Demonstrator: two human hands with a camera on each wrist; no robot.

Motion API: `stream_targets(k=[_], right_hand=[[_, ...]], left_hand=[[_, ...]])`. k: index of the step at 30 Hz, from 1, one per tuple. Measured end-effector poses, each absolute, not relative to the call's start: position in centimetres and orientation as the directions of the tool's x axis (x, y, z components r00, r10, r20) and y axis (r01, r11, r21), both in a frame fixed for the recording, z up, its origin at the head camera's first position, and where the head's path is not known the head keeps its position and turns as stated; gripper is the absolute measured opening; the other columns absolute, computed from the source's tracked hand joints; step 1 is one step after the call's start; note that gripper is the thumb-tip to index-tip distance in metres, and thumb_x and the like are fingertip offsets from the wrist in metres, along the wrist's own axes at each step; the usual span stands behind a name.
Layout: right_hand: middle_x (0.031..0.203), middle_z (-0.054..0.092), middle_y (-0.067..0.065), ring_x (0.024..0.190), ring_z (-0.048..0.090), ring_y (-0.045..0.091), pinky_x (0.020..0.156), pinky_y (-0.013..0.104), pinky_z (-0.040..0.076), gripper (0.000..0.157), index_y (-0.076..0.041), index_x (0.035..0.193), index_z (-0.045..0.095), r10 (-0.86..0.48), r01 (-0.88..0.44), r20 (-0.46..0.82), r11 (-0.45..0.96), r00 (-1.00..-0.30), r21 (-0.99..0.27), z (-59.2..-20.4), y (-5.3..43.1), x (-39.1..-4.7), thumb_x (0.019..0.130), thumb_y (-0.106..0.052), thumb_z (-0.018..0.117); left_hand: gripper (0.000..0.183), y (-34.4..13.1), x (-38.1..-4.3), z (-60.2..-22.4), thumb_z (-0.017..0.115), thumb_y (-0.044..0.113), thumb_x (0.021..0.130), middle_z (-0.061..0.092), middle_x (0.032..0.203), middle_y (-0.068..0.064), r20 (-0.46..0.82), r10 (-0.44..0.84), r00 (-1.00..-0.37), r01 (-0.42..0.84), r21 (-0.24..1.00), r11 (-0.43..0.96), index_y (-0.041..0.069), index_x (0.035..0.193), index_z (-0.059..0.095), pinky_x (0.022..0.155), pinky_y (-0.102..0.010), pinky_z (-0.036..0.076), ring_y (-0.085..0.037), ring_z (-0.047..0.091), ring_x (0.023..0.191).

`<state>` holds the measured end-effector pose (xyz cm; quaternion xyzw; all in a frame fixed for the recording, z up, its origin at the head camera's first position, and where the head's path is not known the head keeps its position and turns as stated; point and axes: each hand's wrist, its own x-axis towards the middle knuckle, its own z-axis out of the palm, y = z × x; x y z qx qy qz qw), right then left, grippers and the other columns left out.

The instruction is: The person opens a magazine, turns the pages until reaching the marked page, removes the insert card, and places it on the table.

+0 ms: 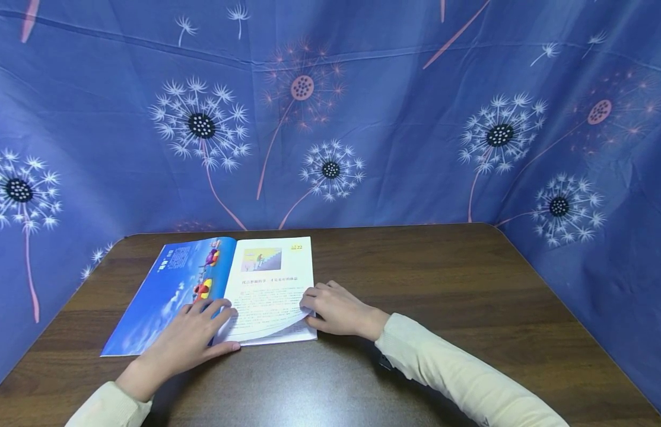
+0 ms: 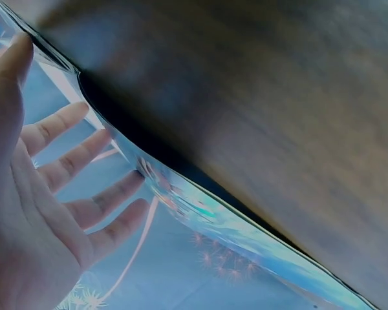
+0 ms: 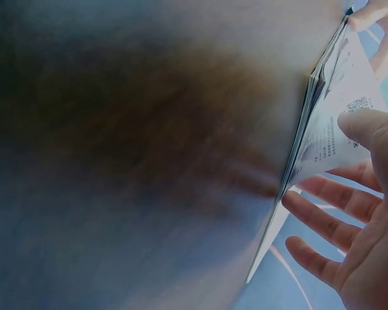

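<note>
An open magazine (image 1: 143, 320) lies on the wooden table, its left side a blue picture. The right-hand page (image 1: 266, 299) carries a small picture above printed text, and its lower right corner is lifted and curved. With spread fingers, my left hand (image 1: 188, 332) rests on the magazine near the fold, thumb at the lower edge. My right hand (image 1: 338, 308) pinches the lifted page at its right edge. In the right wrist view, the thumb lies against the printed underside of the page (image 3: 333, 135), beside a QR code, with the fingers on the other side.
The brown wooden table (image 1: 442, 279) extends far to the right of the magazine. Behind it hangs a blue cloth (image 1: 405, 148) with a dandelion pattern, which also runs along both sides. Another part of the table (image 2: 278, 116) fills much of the left wrist view.
</note>
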<state>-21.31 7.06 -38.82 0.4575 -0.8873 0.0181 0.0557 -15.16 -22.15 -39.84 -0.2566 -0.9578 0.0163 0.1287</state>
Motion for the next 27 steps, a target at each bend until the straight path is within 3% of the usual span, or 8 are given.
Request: stream_targets(k=[7,14,27], right_hand=[[0.107,0.064,-0.003,0.096,0.057,0.012,0.080,0.029,0.045,0.022,-0.017,0.103,0.063,-0.804,-0.813,0.162,0.583,-0.573,0.016,-38.70,7.23,-21.37,0.086,-0.029,0.057],[0.112,0.063,0.000,0.104,0.057,0.015,0.085,0.033,0.045,0.031,-0.014,0.113,0.060,-0.767,-0.785,0.227,0.619,-0.600,0.014,-38.40,7.53,-21.51,0.090,-0.033,0.054],[0.117,0.060,0.003,0.101,0.057,0.015,0.083,0.031,0.046,0.044,-0.008,0.125,0.049,-0.707,-0.757,0.364,0.653,-0.606,0.008,-38.35,7.76,-21.68,0.087,-0.030,0.058]], left_hand=[[0.051,-22.26,-15.02,-39.69,0.053,0.059,0.082,0.058,0.117,-0.007,0.217,0.495,-0.841,0.492,-0.072,0.867,0.019,0.112,0.061,0.085,-0.056,0.044,-0.032,0.055,0.106],[0.041,-22.38,-14.95,-39.67,0.055,0.051,0.085,0.060,0.116,-0.005,0.216,0.502,-0.838,0.496,-0.082,0.864,0.019,0.110,0.062,0.085,-0.056,0.044,-0.031,0.055,0.107],[0.038,-22.58,-15.03,-39.74,0.059,0.043,0.085,0.061,0.114,-0.005,0.246,0.495,-0.833,0.491,-0.081,0.867,0.018,0.113,0.062,0.083,-0.055,0.046,-0.031,0.057,0.107]])
